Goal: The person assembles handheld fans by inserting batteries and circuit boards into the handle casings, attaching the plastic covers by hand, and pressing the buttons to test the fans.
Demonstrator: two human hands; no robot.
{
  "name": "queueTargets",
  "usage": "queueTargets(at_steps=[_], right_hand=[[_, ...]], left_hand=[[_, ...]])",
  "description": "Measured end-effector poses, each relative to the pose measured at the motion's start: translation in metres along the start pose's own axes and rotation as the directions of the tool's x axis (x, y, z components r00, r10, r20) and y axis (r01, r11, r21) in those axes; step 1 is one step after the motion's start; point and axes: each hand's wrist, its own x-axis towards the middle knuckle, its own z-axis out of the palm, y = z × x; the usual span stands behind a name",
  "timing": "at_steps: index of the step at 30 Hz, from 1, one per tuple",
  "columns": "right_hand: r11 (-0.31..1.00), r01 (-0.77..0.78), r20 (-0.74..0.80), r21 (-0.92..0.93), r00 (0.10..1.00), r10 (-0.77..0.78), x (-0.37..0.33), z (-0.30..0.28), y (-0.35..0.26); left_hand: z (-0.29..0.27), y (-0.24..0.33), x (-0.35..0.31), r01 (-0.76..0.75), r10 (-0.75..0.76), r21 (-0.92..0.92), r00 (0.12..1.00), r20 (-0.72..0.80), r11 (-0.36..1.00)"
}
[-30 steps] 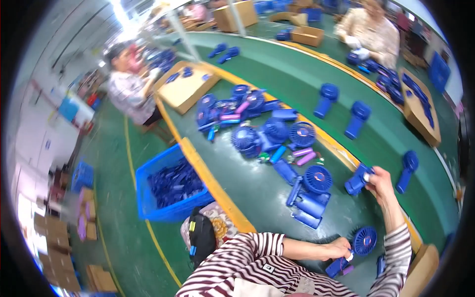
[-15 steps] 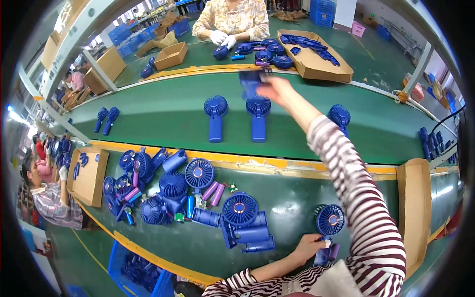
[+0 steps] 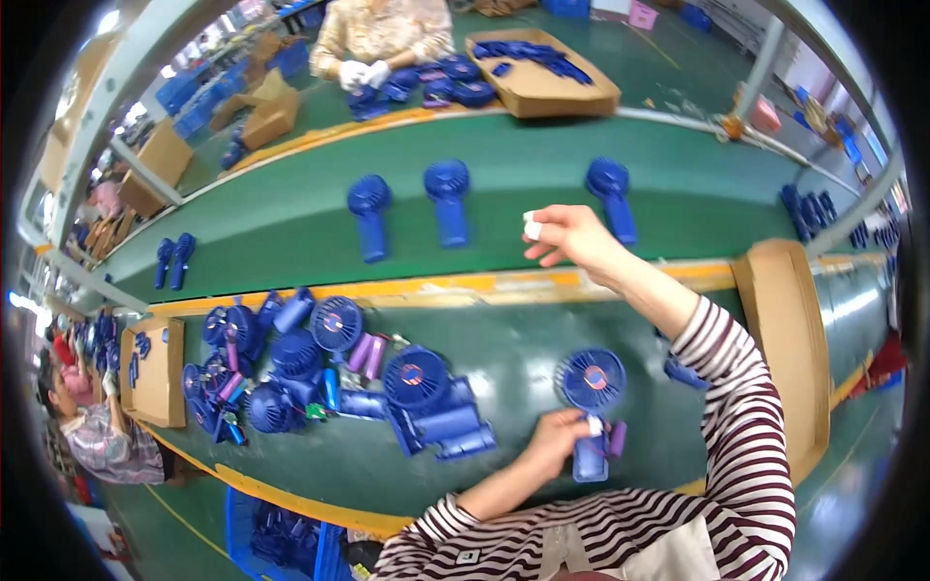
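My left hand point(image 3: 556, 438) is closed around the neck of a handheld fan point(image 3: 592, 382) at the right of the near table. Below my fingers its blue handle point(image 3: 590, 460) shows a hollow inner side, with a purple battery cell point(image 3: 617, 439) beside it. White covers wrap fingertips on both hands. Over the near edge of the green belt, my right hand point(image 3: 572, 235) hangs with fingers apart and nothing in them. Just right of it a finished-looking blue fan point(image 3: 610, 194) lies on the belt; two more fans point(image 3: 448, 198) lie to its left.
Left on my table is a heap of fan parts point(image 3: 295, 353) and cells, beside a fan head point(image 3: 415, 378) on blue casings. Cardboard trays point(image 3: 794, 387) stand at right and far left. Across the belt point(image 3: 291, 247), a gloved person point(image 3: 383, 39) sits by more fans. Metal posts flank the belt.
My right hand has drawn back from the far side of the belt; the blurred dark-blue thing it held is gone from it. My left hand still grips the fan. The whole view has shifted.
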Motion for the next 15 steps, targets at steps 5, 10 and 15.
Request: queueTargets(at_steps=[5,10,15], right_hand=[[0.993,0.060,-0.155,0.099,0.987,-0.044,-0.158,-0.052,0.021],[0.995,0.016,-0.391,0.102,0.920,0.026,-0.237,-0.079,0.087],[0.961,0.150,-0.245,-0.231,0.947,-0.206,-0.264,-0.053,0.121]], left_hand=[[0.005,0.015,-0.014,-0.077,0.080,0.040,0.995,-0.061,0.996],[0.019,0.031,0.002,-0.113,0.127,0.117,0.985,-0.118,0.987],[0.027,0.019,0.007,-0.143,0.162,0.125,0.974,-0.157,0.982]])
